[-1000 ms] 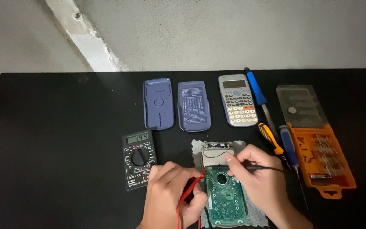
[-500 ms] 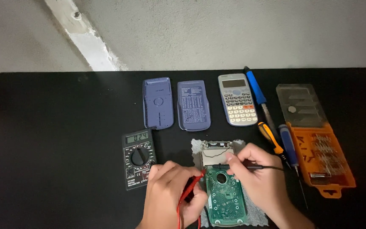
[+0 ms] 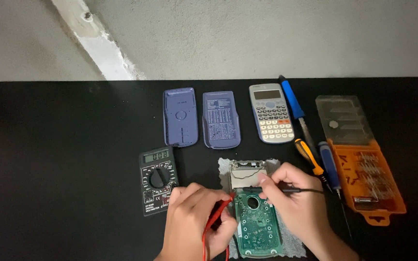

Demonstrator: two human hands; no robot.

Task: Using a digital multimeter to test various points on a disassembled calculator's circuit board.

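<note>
Both my hands are low over the opened calculator, one on each side of its green circuit board [image 3: 255,224]. My left hand [image 3: 197,220] is curled closed around the red probe [image 3: 218,215], whose tip meets the board's left edge near its top; the red lead runs down out of my grip. My right hand [image 3: 298,203] pinches the black probe [image 3: 274,190] between thumb and fingers, lying it nearly level, tip pointing left onto the top of the board. The board sits between my hands on a grey cloth [image 3: 291,241], with the silvery display frame [image 3: 248,169] just above it.

Left of my left hand, just beside it, lies the black multimeter [image 3: 156,180]. Farther up the black tabletop [image 3: 64,145] rest two blue calculator shells [image 3: 180,116], side by side, and a whole grey calculator [image 3: 271,113]. To my right lie a blue soldering iron [image 3: 293,104], an orange-handled screwdriver [image 3: 308,156], a blue screwdriver [image 3: 329,165] and an open orange bit case [image 3: 368,181].
</note>
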